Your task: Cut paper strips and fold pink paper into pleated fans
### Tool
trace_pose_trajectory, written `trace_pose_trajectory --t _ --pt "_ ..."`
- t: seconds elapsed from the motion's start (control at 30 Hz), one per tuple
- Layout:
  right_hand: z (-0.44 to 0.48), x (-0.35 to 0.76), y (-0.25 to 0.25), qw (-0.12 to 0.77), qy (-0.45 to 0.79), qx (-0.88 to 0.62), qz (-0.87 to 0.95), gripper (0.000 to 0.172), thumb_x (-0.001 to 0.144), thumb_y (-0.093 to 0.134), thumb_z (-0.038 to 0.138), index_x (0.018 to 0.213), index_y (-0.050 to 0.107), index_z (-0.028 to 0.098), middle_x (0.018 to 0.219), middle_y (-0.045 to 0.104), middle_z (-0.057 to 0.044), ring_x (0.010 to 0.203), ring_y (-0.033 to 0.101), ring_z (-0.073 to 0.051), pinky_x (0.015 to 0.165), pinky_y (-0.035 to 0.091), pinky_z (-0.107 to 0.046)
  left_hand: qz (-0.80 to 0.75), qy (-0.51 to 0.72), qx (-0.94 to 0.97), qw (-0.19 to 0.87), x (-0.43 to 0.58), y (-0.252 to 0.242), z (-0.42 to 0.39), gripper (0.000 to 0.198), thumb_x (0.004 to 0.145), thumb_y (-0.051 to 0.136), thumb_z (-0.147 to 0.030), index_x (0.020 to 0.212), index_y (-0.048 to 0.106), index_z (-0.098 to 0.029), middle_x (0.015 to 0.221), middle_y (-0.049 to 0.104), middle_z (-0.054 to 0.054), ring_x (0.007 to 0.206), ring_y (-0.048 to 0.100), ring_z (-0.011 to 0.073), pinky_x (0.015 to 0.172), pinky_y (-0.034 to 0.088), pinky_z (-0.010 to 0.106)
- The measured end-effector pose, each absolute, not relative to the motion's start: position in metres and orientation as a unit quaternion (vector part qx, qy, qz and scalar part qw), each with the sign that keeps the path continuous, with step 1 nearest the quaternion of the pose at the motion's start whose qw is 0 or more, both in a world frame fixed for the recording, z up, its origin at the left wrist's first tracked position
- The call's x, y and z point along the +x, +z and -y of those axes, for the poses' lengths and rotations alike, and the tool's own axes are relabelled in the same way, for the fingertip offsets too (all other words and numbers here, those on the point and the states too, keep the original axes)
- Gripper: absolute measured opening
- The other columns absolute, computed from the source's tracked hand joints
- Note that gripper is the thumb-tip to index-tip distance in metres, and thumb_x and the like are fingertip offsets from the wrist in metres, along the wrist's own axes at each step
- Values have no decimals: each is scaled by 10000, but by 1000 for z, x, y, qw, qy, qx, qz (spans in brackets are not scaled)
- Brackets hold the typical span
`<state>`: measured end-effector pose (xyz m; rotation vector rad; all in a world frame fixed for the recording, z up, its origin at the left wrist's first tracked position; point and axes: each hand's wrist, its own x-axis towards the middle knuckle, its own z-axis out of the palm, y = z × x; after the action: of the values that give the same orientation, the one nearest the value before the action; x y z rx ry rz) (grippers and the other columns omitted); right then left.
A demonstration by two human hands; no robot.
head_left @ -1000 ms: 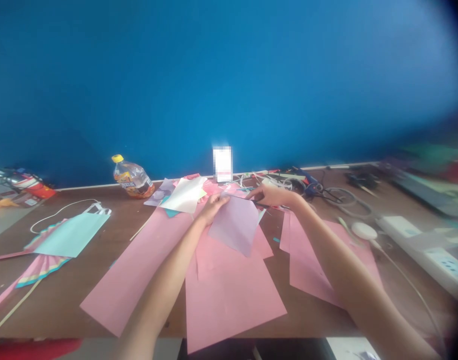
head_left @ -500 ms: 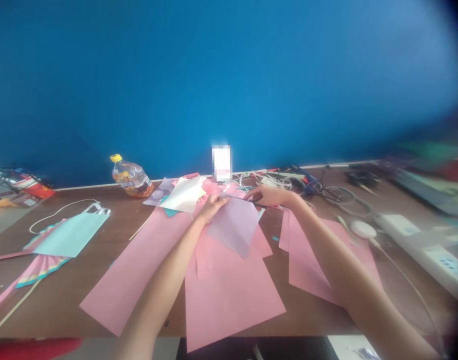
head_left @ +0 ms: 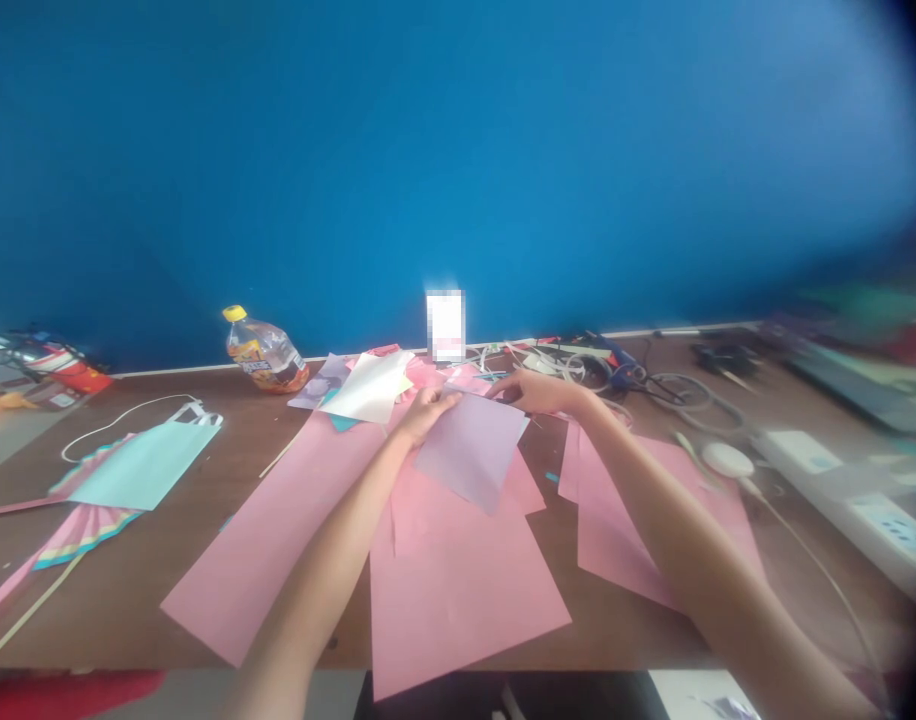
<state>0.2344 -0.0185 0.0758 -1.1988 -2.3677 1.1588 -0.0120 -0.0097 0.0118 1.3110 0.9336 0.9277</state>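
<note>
A square sheet of purple paper [head_left: 473, 450] hangs tilted above the pink sheets, between my two hands. My left hand [head_left: 428, 412] pinches its upper left edge, thumb lying along the top. At the upper right edge, the closed fingers of my right hand [head_left: 539, 392] grip the same paper; the fingertips are partly hidden. Beneath lies a large pink sheet [head_left: 465, 600], reaching past the table's front edge. Another pink sheet [head_left: 255, 540] lies under my left forearm, and more pink paper [head_left: 638, 520] is under my right forearm.
White paper [head_left: 368, 388] tops a pile of coloured sheets at the back. A bottle with a yellow cap [head_left: 267, 355] leans near the blue wall [head_left: 458, 150]. Left lies light-blue paper [head_left: 147, 465] with a striped pleated piece. Tangled cables [head_left: 578, 365] and a power strip [head_left: 848, 490] occupy the right.
The purple paper has turned slightly, its upper right corner shifting right. A dark line along its top edge near my right fingers no longer shows. Both hands stay in nearly the same place.
</note>
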Motion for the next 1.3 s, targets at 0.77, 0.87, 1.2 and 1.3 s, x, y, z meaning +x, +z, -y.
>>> trace_pose_trajectory --t 0.77,0.87,1.2,1.3 --pt "19 231 69 145 432 -434 777 513 637 538 154 1121 701 204 676 658 18 465 436 -70 440 363 -186 -454 380 579 560 -11 15 13 353 732 646 -513 717 507 -189 674 547 -9 591 517 108 544 409 227" --pt "19 230 69 145 427 -442 775 494 633 547 159 1097 711 206 686 660 17 476 440 -70 442 354 -185 -457 380 580 557 -11 13 12 365 732 648 -517 705 490 -189 667 535 -13 590 512 107 542 407 226" --pt "20 230 70 143 409 -431 792 495 664 545 171 1129 708 222 626 628 34 452 381 -59 438 317 -189 -433 392 566 582 -12 11 11 325 728 676 -476 725 550 -176 675 556 -10 588 533 108 545 419 228" --pt "21 229 71 144 410 -427 793 498 674 543 180 1145 701 216 655 647 16 470 421 -68 451 349 -186 -435 386 565 585 -12 11 11 319 728 678 -475 738 560 -179 680 566 -11 589 538 110 543 418 228"
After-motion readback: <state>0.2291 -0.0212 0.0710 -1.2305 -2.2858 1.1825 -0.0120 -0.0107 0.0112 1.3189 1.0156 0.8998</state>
